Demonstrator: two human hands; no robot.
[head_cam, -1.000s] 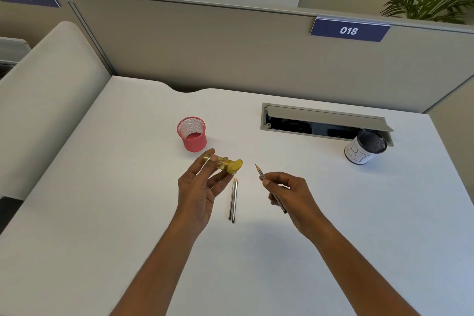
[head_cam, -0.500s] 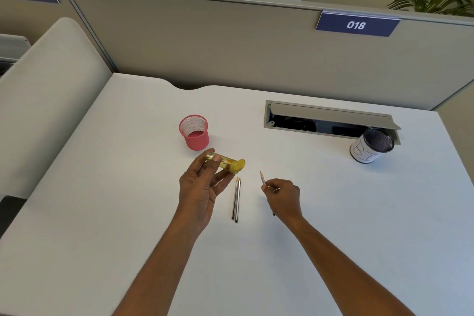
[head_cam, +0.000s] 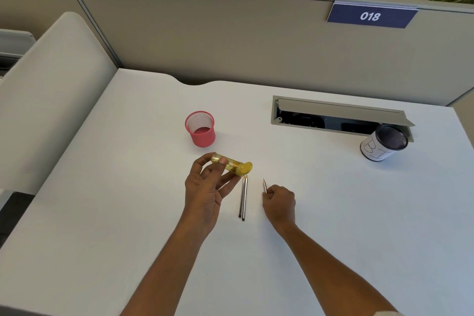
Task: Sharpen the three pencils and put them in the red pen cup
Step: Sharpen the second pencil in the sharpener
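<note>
The right hand point(head_cam: 279, 201), closed on 1 slim grey pencil point(head_cam: 264, 185) (tip pointing away), sits right of the left hand point(head_cam: 205, 187), which clasps the translucent yellow cylindrical sharpener point(head_cam: 232, 165).

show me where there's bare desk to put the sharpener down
Bare: the wide stretch left of the left hand and red cup, and between the right hand and white cup. Crowded: around the two pencils between the hands.

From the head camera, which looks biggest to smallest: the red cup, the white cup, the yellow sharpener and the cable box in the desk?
1. Cable box, clearly the largest.
2. White cup and red cup: about alike, so no ranking.
3. Yellow sharpener, smallest, partly covered by the left hand.
</note>
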